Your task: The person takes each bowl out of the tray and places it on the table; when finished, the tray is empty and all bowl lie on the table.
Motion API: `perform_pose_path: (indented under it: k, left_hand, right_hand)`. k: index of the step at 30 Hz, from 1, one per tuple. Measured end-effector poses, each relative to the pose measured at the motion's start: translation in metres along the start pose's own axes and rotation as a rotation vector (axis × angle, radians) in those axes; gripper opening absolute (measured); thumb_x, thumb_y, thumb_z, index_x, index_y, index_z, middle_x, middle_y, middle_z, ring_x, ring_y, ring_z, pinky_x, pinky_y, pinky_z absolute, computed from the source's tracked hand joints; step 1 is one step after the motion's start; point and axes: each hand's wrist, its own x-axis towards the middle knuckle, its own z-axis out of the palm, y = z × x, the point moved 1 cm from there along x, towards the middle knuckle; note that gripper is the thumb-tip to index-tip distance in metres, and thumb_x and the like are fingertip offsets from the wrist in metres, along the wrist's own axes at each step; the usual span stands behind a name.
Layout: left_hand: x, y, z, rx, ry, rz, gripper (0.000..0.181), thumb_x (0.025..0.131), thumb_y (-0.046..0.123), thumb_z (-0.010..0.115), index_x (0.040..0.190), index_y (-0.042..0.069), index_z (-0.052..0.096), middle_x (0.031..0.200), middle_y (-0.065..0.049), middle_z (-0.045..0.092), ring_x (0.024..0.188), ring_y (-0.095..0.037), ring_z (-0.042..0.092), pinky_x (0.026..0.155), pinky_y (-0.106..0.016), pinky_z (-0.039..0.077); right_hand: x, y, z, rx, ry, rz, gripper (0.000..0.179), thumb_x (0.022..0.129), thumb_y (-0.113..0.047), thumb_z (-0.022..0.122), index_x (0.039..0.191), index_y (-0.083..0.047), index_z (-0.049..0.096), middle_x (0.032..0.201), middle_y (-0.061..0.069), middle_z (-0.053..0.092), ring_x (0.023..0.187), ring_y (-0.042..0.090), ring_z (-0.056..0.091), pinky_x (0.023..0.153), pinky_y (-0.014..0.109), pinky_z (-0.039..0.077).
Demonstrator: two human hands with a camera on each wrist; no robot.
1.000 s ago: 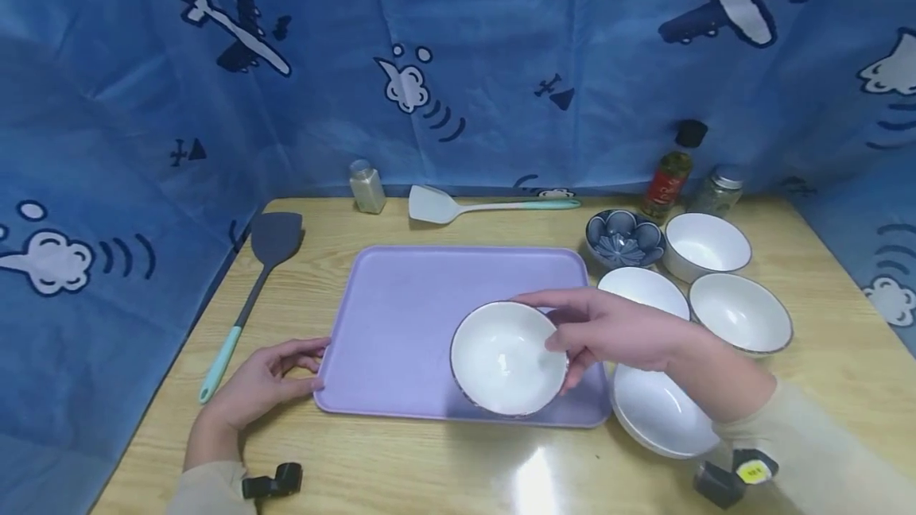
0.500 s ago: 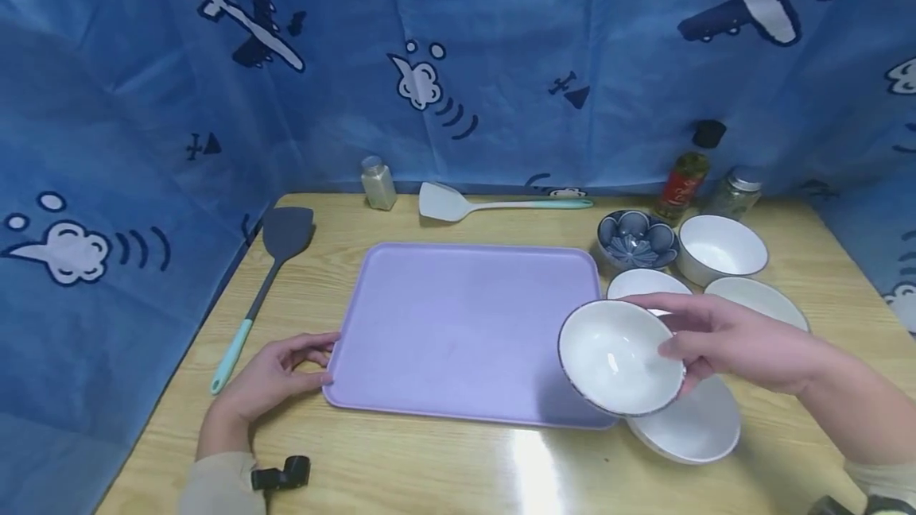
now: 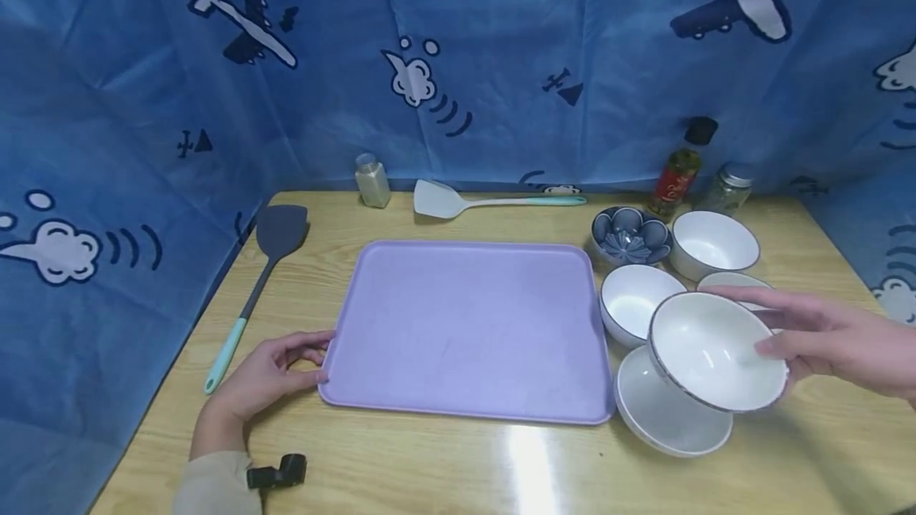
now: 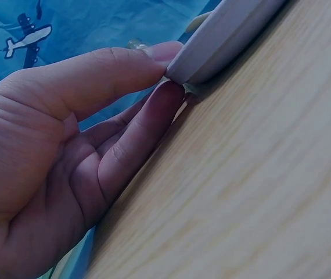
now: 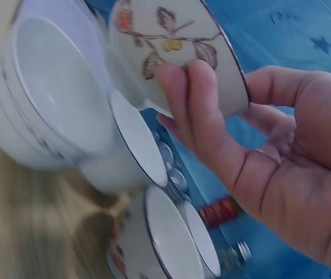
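My right hand (image 3: 833, 344) holds a white bowl (image 3: 716, 352) with a dark rim, thumb inside and fingers round the outside. Brown branches and an orange-red patch decorate its outer wall in the right wrist view, where the bowl (image 5: 177, 52) is off the table. It overlaps a wider white bowl (image 3: 669, 412) standing below it in the head view. At the tray's left edge, my left hand (image 3: 268, 376) pinches the lilac tray (image 3: 465, 332). The left wrist view has the thumb on top of the tray's rim (image 4: 223, 40) and a finger underneath.
Right of the tray stand more bowls: a white one (image 3: 637, 300), a blue petal-patterned one (image 3: 630, 237) and another white one (image 3: 716, 241). Behind them are a red-labelled bottle (image 3: 674, 181) and a jar (image 3: 726, 189). A dark turner (image 3: 279, 233), a pale turner (image 3: 440, 199) and a shaker (image 3: 372, 181) lie around.
My right hand has carried the white bowl rightwards, from above the tray to above the bowls at the right. My left hand has stayed at the tray's edge.
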Motion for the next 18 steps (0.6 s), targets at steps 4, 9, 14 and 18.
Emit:
perform_pose_path:
  k: [4,9,14,18]
  left_hand:
    - [0.004,0.000,0.001,0.008,-0.005,0.010,0.060,0.086,0.022,0.079,0.140,0.011,0.057,0.121,-0.013,0.066,0.104,-0.012,0.064,0.089,-0.017,0.049]
    - [0.008,-0.001,0.003,-0.007,-0.022,0.037,0.058,0.086,0.019,0.079,0.139,0.010,0.058,0.122,-0.014,0.066,0.104,-0.012,0.064,0.090,-0.017,0.048]
    - [0.009,-0.001,0.004,-0.025,-0.034,0.046,0.059,0.086,0.018,0.079,0.140,0.009,0.057,0.126,-0.016,0.064,0.104,-0.012,0.064,0.089,-0.017,0.049]
    - [0.010,-0.001,0.002,-0.025,-0.031,0.040,0.058,0.086,0.018,0.079,0.140,0.009,0.057,0.125,-0.017,0.064,0.104,-0.011,0.064,0.088,-0.016,0.049]
  right_hand:
    - [-0.013,0.012,-0.019,0.009,0.020,0.093,0.070,0.104,0.002,0.040,0.161,-0.025,0.012,0.145,-0.031,0.038,0.115,0.008,0.062,0.076,0.057,0.057]
    - [-0.031,0.033,-0.034,0.015,0.061,0.213,0.071,0.104,-0.004,0.043,0.160,-0.037,0.014,0.137,-0.038,0.027,0.111,-0.005,0.057,0.076,0.056,0.058]
    - [-0.043,0.046,-0.044,0.074,0.056,0.285,0.070,0.104,-0.005,0.044,0.151,-0.054,0.026,0.126,-0.031,0.031,0.114,0.016,0.059,0.079,0.060,0.056]
    - [-0.053,0.056,-0.052,0.141,0.004,0.285,0.074,0.103,-0.001,0.042,0.147,-0.059,0.027,0.133,-0.024,0.039,0.115,0.026,0.060,0.080,0.064,0.054]
